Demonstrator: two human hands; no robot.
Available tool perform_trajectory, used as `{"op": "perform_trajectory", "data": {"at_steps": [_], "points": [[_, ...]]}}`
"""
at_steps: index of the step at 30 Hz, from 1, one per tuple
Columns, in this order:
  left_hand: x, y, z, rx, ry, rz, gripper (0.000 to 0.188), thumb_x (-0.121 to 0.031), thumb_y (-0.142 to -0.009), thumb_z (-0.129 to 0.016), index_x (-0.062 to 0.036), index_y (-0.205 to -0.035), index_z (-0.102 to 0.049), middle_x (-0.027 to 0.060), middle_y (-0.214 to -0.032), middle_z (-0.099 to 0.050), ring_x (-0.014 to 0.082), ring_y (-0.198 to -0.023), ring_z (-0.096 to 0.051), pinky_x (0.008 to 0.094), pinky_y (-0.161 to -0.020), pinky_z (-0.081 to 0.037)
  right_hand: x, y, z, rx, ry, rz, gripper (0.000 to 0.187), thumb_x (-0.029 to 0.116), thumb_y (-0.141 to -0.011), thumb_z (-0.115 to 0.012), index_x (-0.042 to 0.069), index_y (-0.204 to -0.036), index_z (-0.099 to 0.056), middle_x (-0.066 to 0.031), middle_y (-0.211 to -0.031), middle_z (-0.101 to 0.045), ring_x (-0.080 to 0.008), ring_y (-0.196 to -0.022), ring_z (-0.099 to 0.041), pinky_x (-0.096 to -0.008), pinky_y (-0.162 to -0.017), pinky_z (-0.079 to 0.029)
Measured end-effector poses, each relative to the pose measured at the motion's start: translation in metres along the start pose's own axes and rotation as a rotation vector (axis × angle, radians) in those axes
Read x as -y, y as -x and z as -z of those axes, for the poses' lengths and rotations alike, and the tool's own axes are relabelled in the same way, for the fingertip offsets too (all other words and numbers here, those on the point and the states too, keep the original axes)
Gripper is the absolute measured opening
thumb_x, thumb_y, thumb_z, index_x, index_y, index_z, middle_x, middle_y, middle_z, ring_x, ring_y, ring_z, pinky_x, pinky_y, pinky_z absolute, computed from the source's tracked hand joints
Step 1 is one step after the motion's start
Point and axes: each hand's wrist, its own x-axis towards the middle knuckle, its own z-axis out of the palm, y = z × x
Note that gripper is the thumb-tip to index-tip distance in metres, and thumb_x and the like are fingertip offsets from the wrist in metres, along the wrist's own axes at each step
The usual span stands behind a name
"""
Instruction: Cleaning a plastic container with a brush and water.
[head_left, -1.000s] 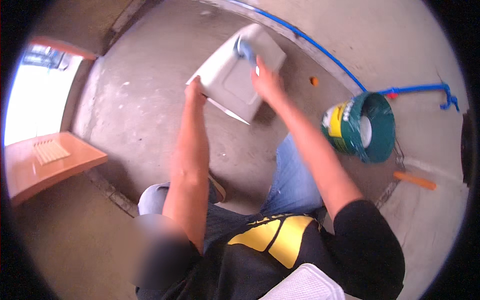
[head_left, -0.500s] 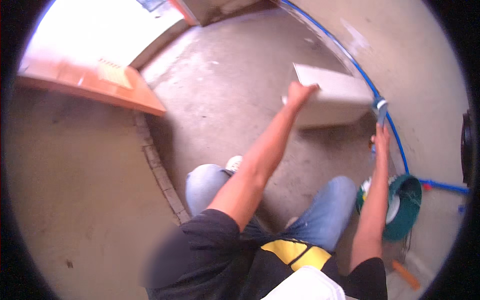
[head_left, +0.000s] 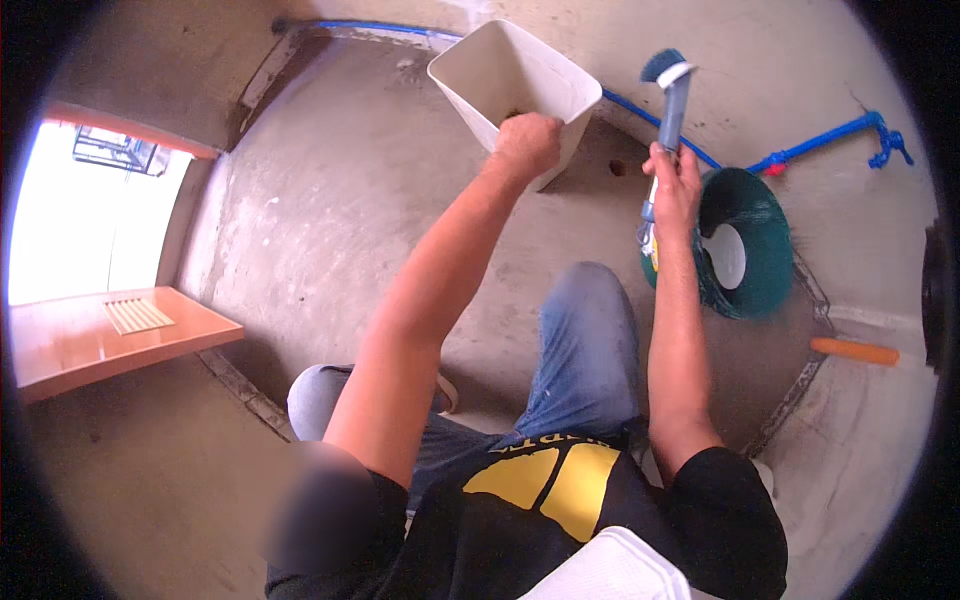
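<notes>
My left hand is closed over the near rim of a tall cream-white waste bin. The bin leans a little, and its mouth faces up so that part of the inside shows; a small dark patch is visible near my fingers. In my right hand is a scrub brush with a grey-blue handle, held upright, its dark blue bristles at the top. The bristles are apart from the bin. Just beside my right wrist stands a dark green bucket with a white round thing inside.
A blue pipe with a tap runs along the wall behind the bucket. An orange stick-like piece lies at the right. An open orange-brown door with a vent stands at the left. A drain hole shows in the floor.
The bin has turned from lying tilted, closed side toward me, to mouth up with its inside showing. The brush has risen away from the bin's far end. My view has swung right.
</notes>
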Motion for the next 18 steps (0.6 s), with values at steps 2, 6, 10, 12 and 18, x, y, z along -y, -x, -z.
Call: {"op": "perform_trajectory", "data": {"at_steps": [2,6,10,12,18], "points": [[-0.024,-0.006,-0.019,0.046,-0.059,-0.069,0.028,-0.021,-0.079,-0.059,-0.0111,-0.104,-0.067,0.017,-0.094,-0.068,0.0335,-0.09,-0.065,0.0449,-0.08,-0.051,0.002,-0.002,0.009,-0.033,-0.018,0.006,0.023,0.023,-0.087,-0.064,0.004,-0.099,-0.061,0.0002,-0.078,-0.058,-0.0086,-0.075,-0.052,-0.0225,-0.069,-0.039],[-0.068,-0.023,-0.036,0.008,0.004,-0.026,0.023,-0.022,-0.086,-0.05,-0.0083,-0.093,-0.067,0.0187,-0.091,-0.068,0.0349,-0.089,-0.066,0.0456,-0.08,-0.051,0.003,0.001,0.025,0.047,0.042,-0.008,0.027,0.026,-0.088,-0.064,0.004,-0.104,-0.063,-0.0004,-0.083,-0.061,-0.0094,-0.078,-0.057,-0.0251,-0.071,-0.045],[-0.071,-0.038,-0.031,-0.123,0.793,0.14,0.063,-0.05,-0.095,-0.027,0.0008,-0.109,-0.062,0.0204,-0.101,-0.067,0.0309,-0.092,-0.063,0.0437,-0.081,-0.046,-0.007,0.0,0.019,-0.033,0.056,0.054,0.032,0.026,-0.088,-0.065,0.004,-0.11,-0.06,-0.002,-0.081,-0.06,-0.0103,-0.07,-0.058,-0.0266,-0.063,-0.047],[-0.087,-0.039,-0.022,-0.008,1.408,0.321,0.077,-0.066,-0.09,-0.036,0.0014,-0.116,-0.061,0.0145,-0.105,-0.068,0.0211,-0.094,-0.058,0.0327,-0.074,-0.044,-0.015,-0.001,0.022,-0.025,0.182,0.089,0.029,0.024,-0.085,-0.064,0.003,-0.104,-0.061,-0.0036,-0.069,-0.057,-0.0115,-0.064,-0.054,-0.0276,-0.059,-0.045],[-0.097,-0.026,-0.012,-0.023,1.646,0.264,0.032,-0.026,-0.086,-0.062,0.0046,-0.097,-0.061,0.015,-0.088,-0.07,0.0199,-0.071,-0.065,0.0294,-0.061,-0.045,-0.006,0.008,0.028,0.18,0.395,0.435,0.033,0.033,-0.085,-0.064,0.008,-0.105,-0.067,-0.0173,-0.093,-0.067,-0.0263,-0.087,-0.066,-0.0374,-0.076,-0.051]]}}
